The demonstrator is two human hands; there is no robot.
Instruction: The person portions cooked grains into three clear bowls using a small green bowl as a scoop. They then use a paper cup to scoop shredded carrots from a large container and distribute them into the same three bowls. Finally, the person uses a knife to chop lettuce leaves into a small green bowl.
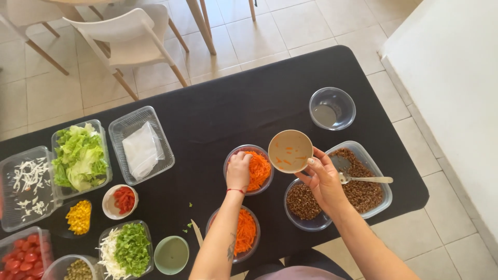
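A tan cup [290,151] flecked with carrot hovers centre-right over the black desk [218,114], pinched at its rim by the right hand [324,179]. At nine o'clock, the left hand [238,171] presses fingers together into a bowl of grated carrot [257,168]. A lentil container [363,192] with a spoon [363,179] sits at four o'clock.

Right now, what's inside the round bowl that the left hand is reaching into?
Shredded carrot fills the clear round bowl. The left hand covers its left part, so what lies beneath the fingers is hidden.
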